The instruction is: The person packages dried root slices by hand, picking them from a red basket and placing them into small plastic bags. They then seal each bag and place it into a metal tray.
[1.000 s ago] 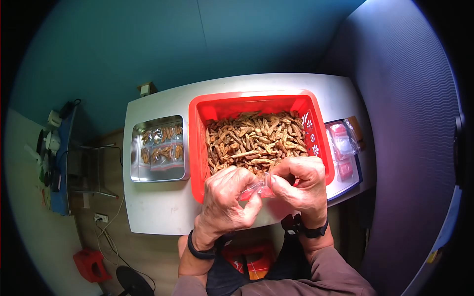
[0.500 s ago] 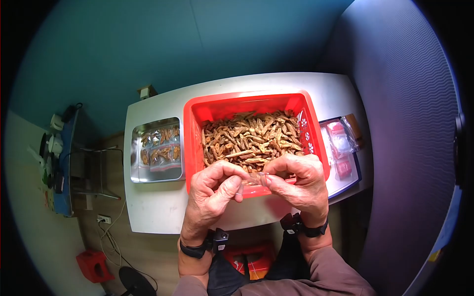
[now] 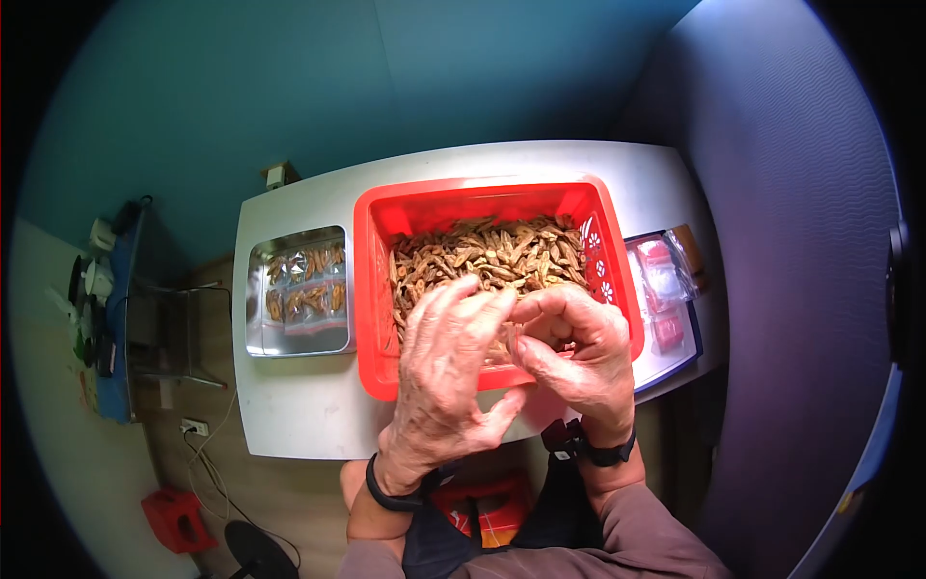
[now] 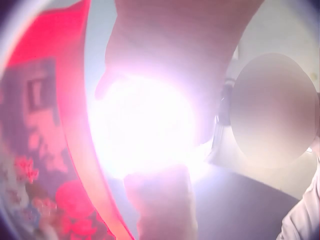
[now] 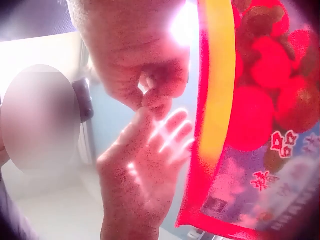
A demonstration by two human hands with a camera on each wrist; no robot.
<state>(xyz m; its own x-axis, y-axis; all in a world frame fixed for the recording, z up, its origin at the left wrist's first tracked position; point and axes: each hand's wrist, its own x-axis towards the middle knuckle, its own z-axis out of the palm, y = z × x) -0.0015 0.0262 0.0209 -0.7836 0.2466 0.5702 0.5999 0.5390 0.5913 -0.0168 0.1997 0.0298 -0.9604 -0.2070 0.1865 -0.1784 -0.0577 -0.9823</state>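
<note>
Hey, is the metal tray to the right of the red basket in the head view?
No, the metal tray, holding small bags of brown pieces, sits on the table left of the red basket.

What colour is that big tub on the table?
The tub is red, clearest in the head view.

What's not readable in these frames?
- Clear plastic at the right hand: head view, partly behind the left hand; any contents unclear.
- Where the hands meet: left wrist view, washed out by glare.
- Red basket floor: head view, under dried pieces. Rest of basket: both wrist views, cut off by frame edge.
- Piece count in packets: head view, too small.
</note>
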